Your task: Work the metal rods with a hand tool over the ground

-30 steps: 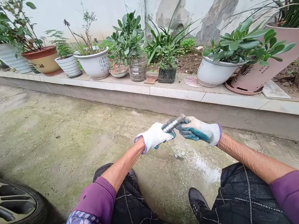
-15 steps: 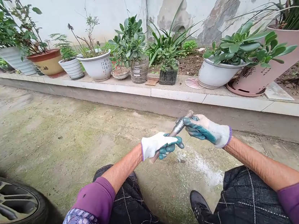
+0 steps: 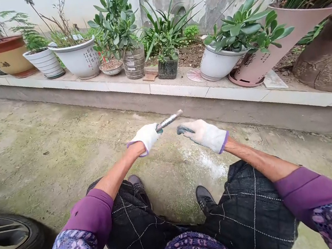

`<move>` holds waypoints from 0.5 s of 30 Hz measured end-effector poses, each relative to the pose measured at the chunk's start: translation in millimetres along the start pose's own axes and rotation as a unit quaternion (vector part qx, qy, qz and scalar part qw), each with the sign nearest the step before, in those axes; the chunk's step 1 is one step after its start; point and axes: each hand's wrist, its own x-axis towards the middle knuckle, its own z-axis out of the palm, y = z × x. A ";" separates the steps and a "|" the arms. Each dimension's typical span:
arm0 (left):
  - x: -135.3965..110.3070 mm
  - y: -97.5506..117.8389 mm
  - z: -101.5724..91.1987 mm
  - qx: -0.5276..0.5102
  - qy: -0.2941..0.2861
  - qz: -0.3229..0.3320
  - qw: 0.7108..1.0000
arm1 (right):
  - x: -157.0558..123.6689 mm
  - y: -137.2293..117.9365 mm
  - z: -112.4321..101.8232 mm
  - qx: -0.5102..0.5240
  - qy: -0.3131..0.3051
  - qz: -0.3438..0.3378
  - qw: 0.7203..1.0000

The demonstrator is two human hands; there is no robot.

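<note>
One slim, rod-shaped thing with a shiny silver band (image 3: 168,121) slants above the ground, one end gripped in the closed, white-gloved left hand (image 3: 147,138). The white-gloved right hand (image 3: 204,135) is apart from it, fingers curled; whether they hold anything cannot be told. Below spreads mossy grey concrete ground (image 3: 74,144) with white powder (image 3: 212,166), two dark shoes and one black-tyred wheel (image 3: 31,238). Beyond, a white-edged ledge (image 3: 180,89) bears at least nine pots before a peeling white wall (image 3: 123,22).
</note>
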 end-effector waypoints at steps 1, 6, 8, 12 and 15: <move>2.0 -1.4 4.5 0.056 -0.002 0.007 0.998 | -0.7 2.6 -1.0 -0.041 -0.009 0.008 0.999; -4.6 6.0 15.8 0.289 -0.081 0.122 0.946 | 7.9 21.8 -3.9 -0.112 -0.031 0.032 0.993; -10.6 10.6 10.8 0.279 -0.107 0.152 0.942 | 14.4 29.3 -5.7 -0.038 -0.028 0.025 0.999; -16.5 9.2 -4.2 0.157 -0.095 0.156 0.971 | 22.2 29.4 -8.2 0.135 -0.057 0.058 0.988; -14.7 1.1 -9.7 0.055 -0.040 0.147 0.987 | 23.6 17.7 -1.0 0.194 -0.071 0.108 0.972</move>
